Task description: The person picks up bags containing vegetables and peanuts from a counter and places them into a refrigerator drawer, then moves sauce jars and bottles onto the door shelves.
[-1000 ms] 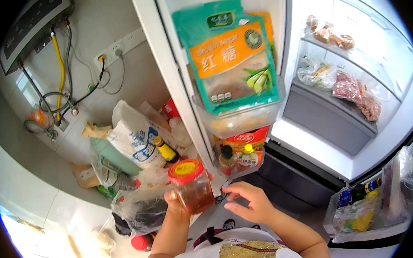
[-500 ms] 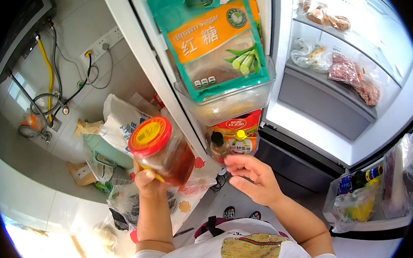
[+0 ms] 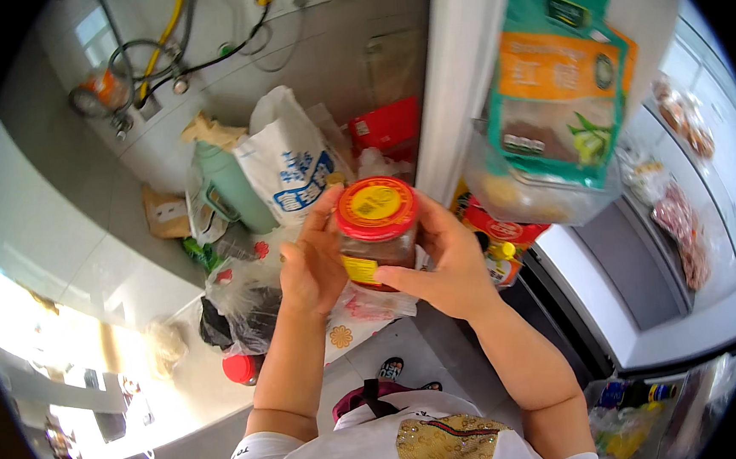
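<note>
We are taking the glass jar (image 3: 376, 233) as our landmark, holding it upright in front of the chest: far left of it a white bag with blue print (image 3: 289, 168) is standing, our left hand (image 3: 315, 263) is clamping its left side, its red lid carrying a yellow label, our right hand (image 3: 440, 258) is gripping its right side, and up right a green-and-orange pouch (image 3: 556, 88) is hanging in the fridge door.

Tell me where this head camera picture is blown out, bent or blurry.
Head view: glare whitens the pale countertop at lower left; fisheye bends the white fridge door edge; the green and orange pouch is slightly soft; the red-lidded glass jar between left hand and right hand is sharp.
</note>
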Action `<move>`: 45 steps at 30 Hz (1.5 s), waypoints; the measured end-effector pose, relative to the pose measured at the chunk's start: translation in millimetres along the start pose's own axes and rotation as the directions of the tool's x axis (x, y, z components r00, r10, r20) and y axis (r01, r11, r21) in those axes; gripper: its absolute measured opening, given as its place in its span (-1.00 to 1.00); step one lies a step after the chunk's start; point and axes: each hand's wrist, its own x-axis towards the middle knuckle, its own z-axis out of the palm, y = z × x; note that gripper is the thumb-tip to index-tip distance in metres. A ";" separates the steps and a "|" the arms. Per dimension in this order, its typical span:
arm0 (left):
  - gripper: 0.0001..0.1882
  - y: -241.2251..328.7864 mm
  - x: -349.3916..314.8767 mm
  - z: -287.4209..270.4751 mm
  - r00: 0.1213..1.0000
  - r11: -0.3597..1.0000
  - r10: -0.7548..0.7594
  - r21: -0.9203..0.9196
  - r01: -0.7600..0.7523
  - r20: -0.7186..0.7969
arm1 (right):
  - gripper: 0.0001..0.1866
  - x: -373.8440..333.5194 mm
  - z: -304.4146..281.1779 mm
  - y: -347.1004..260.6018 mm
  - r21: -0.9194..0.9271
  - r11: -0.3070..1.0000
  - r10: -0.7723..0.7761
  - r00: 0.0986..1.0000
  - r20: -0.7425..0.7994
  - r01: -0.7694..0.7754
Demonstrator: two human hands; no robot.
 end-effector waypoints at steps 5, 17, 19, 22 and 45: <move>0.12 8.0 -13.3 -47.3 0.981 0.871 -0.189 -0.469 0.142 -0.053 | -0.15 1.5 -5.4 11.5 0.332 0.943 0.021 1.000 -0.017 -0.014; 0.06 6.3 -18.0 -71.5 0.983 0.768 -0.157 -0.614 0.182 0.095 | -0.02 -4.0 -24.5 26.4 0.486 0.874 0.035 0.998 -0.044 -0.010; 0.03 5.1 -17.8 -69.5 0.971 0.792 -0.225 -0.564 0.233 0.084 | -0.01 -6.3 -27.3 32.6 0.517 0.856 0.050 0.998 -0.040 -0.022; 0.01 -1.6 -20.3 -56.9 0.915 0.836 -0.403 -0.393 0.383 0.034 | 0.01 -3.9 -22.9 32.8 0.507 0.862 0.033 0.999 -0.027 -0.015; -0.34 -64.9 -39.8 -24.8 0.918 0.999 -0.002 0.032 0.015 -0.396 | 0.05 -45.2 40.6 84.9 -0.176 0.984 -0.041 0.976 -0.213 0.003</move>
